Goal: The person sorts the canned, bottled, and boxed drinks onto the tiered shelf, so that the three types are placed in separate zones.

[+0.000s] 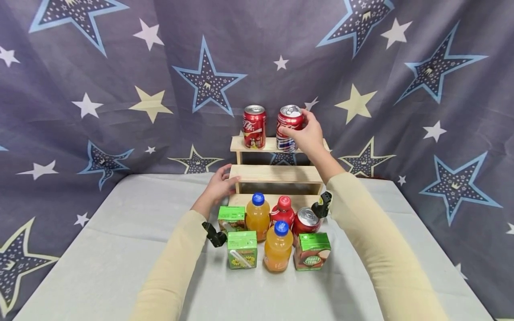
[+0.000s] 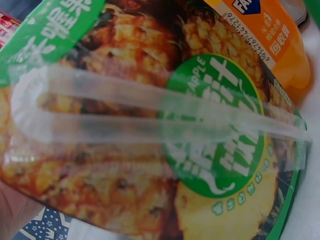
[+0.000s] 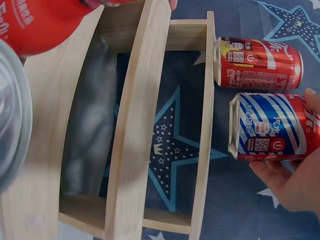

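My right hand (image 1: 308, 136) grips a red soda can (image 3: 272, 125) with a blue-and-white striped panel, thumb and fingers on opposite sides. In the right wrist view a small gap shows between the can's base and the top board. Another red soda can (image 1: 254, 127) stands upright on the left of that top step. My left hand (image 1: 220, 185) holds the left end of the middle step of a wooden three-step rack (image 1: 277, 174). In the left wrist view, a pineapple juice box (image 2: 120, 165) with a wrapped straw hides most of that hand.
In front of the rack stand orange drink bottles (image 1: 278, 247) with blue caps, a red bottle (image 1: 283, 210), another soda can (image 1: 307, 221) and several juice boxes, including a brown-green one (image 1: 312, 252). A star-patterned curtain (image 1: 257, 53) hangs behind the white-covered table (image 1: 108, 249).
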A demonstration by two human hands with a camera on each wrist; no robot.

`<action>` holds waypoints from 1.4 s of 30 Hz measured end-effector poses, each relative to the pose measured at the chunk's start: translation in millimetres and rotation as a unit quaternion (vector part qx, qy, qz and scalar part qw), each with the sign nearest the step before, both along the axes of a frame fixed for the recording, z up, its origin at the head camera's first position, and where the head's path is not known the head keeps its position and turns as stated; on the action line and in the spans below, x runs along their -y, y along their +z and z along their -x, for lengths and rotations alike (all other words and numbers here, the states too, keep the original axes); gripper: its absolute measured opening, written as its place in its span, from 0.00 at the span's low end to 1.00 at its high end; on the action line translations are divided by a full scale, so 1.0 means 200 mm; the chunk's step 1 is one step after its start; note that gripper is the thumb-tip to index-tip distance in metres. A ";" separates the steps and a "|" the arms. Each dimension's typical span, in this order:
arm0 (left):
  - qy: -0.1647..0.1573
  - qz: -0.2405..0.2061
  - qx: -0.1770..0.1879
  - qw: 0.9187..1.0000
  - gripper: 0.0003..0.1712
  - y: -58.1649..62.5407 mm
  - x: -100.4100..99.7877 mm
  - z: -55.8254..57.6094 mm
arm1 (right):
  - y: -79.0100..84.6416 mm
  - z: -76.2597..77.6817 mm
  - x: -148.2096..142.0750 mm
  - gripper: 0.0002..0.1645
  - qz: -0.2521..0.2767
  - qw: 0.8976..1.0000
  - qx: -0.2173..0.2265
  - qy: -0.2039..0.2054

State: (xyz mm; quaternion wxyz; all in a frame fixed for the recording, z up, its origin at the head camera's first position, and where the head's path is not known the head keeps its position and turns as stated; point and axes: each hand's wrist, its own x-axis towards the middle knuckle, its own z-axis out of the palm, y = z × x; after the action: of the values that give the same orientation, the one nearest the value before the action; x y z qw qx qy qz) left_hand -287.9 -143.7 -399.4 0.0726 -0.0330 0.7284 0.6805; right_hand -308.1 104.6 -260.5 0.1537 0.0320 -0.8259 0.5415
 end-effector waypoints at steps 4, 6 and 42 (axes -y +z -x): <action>0.001 0.001 0.002 1.000 0.39 0.00 0.00 0.00 | -0.03 0.02 0.02 0.49 0.007 1.000 0.002 -0.007; 0.003 0.002 0.002 1.000 0.39 -0.01 0.01 0.00 | -0.04 0.03 0.02 0.49 0.015 1.000 0.004 -0.012; 0.003 -0.022 0.001 1.000 0.39 -0.01 0.00 0.02 | -0.10 0.15 0.15 0.46 0.079 0.997 -0.010 -0.016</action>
State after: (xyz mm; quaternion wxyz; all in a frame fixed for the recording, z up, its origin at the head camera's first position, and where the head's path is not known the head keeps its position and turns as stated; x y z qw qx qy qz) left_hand -291.3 -143.5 -401.8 0.0723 -0.0343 0.7128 0.6967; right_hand -338.2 75.5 -280.3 0.1726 0.0124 -0.7794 0.6021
